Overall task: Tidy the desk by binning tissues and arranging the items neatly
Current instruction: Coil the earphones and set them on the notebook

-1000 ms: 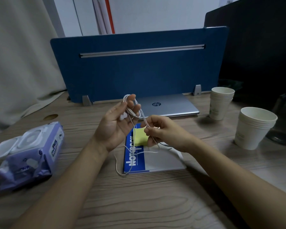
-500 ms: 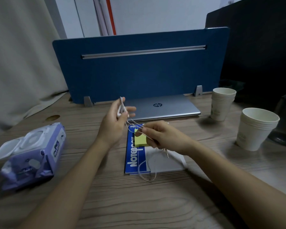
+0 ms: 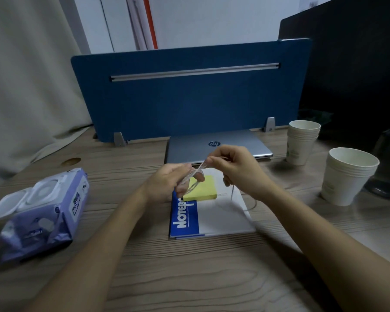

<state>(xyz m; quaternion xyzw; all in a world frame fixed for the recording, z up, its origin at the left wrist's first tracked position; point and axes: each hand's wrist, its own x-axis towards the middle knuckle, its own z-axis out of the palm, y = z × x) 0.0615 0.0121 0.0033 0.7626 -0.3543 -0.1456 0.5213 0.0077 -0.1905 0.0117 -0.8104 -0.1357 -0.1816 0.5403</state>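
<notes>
Head view: above the middle of the counter [image 3: 189, 278] the left hand [image 3: 167, 184] has its fingers curled around a looped white cord [image 3: 193, 176] (blurred, so the coils are hard to count). The right hand [image 3: 231, 164], at its 2 o'clock, pinches the same cord, whose tail hangs down over the notebook [image 3: 221, 218]. A yellow sticky pad [image 3: 203, 190] lies on the notebook. A wipes pack [image 3: 43, 212] sits at 9 o'clock, a closed laptop [image 3: 234, 141] at 12, two paper cup stacks [image 3: 347, 176] at 3.
</notes>
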